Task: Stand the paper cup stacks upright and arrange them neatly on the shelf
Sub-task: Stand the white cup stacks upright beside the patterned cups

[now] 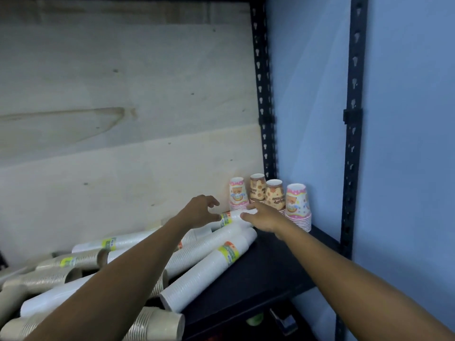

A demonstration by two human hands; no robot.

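Several long white cup stacks (209,269) and beige ones (73,262) lie in a jumble on the dark shelf (266,274). Several short printed stacks stand upright in the back right corner: pink ones (297,205) (237,193) and brown ones (274,195). A white stack with a green label (234,216) lies at the top of the pile. My left hand (200,209) and my right hand (263,217) reach to either end of it, fingers apart and touching or almost touching it.
A pale plywood back panel (123,119) closes the shelf behind. Black perforated uprights (264,94) (353,119) stand at the right, with a blue wall (406,143) beyond. Bare shelf surface lies in front of the upright stacks.
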